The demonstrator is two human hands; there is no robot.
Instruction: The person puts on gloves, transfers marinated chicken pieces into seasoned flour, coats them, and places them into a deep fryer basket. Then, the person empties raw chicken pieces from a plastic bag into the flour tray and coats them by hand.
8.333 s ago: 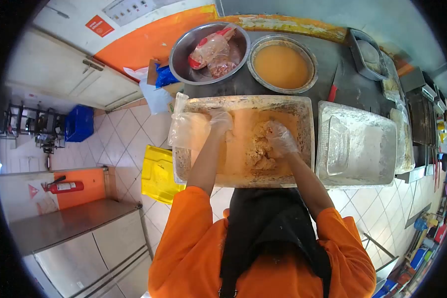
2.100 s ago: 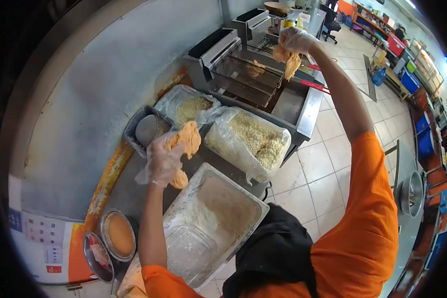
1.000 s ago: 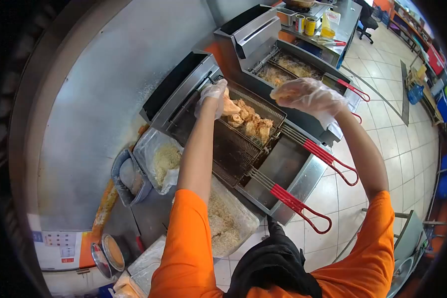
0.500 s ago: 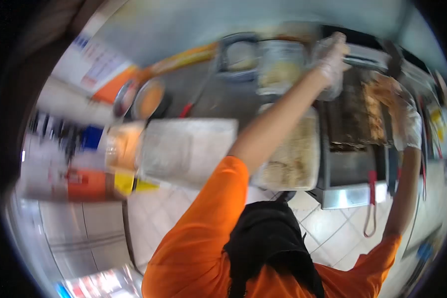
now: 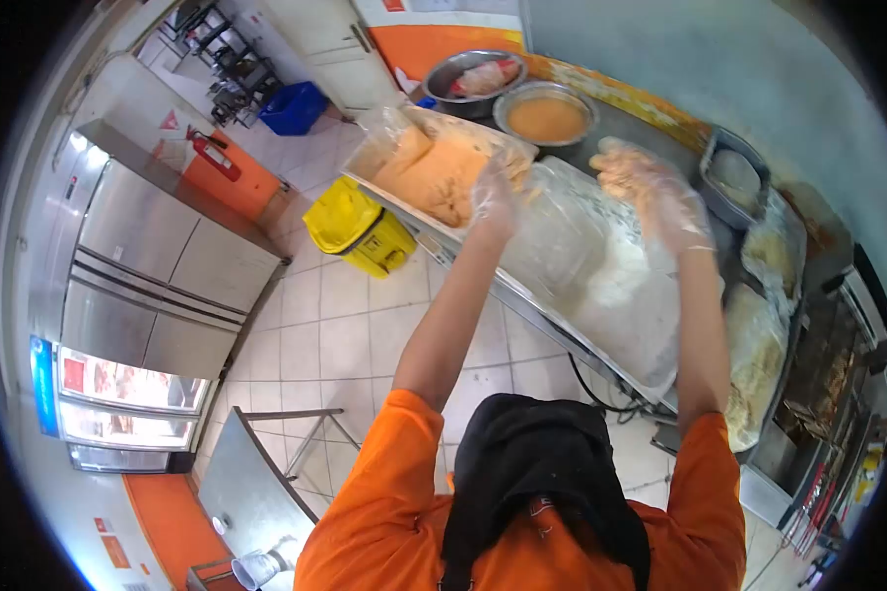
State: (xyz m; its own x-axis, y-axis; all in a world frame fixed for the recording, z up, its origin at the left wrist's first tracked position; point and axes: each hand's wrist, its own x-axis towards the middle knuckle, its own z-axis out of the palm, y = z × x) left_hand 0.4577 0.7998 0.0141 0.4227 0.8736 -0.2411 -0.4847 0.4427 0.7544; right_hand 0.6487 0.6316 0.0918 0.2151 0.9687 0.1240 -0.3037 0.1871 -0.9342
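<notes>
"Orange breading mix (image 5: 434, 163) fills the breading tub (image 5: 389, 200) at the person's left," says the first watcher. "Why does the white flour tub (image 5: 574, 315) sit right beside it?"

"Probably so that both lie within easy reach of the same spot," replies the second. "The bowl of orange liquid (image 5: 593, 123) stands just behind them, likely for the same reason."

"And the left hand (image 5: 495, 197)?"

"It hovers where the two tubs meet, near the darker clumps in the mix. Its fingers point away from the body, but whether they close on anything cannot be told — the glove blurs the outline."

"The right hand (image 5: 660, 197) looks caked in orange."

"It does. It hangs over the far side of the flour tub, fingers stretched out and loosely apart, with no separate piece to be made out under the coating. The clear gloves presumably keep that coating off the skin."

"What about the clear plastic bag (image 5: 396, 138)?"

"It lies at the outer end of the breading tub — perhaps set there to leave the rest of the mix uncovered. The wrapped package (image 5: 486, 77) rests in a steel bowl (image 5: 443, 82), which may serve to catch drips."
</notes>
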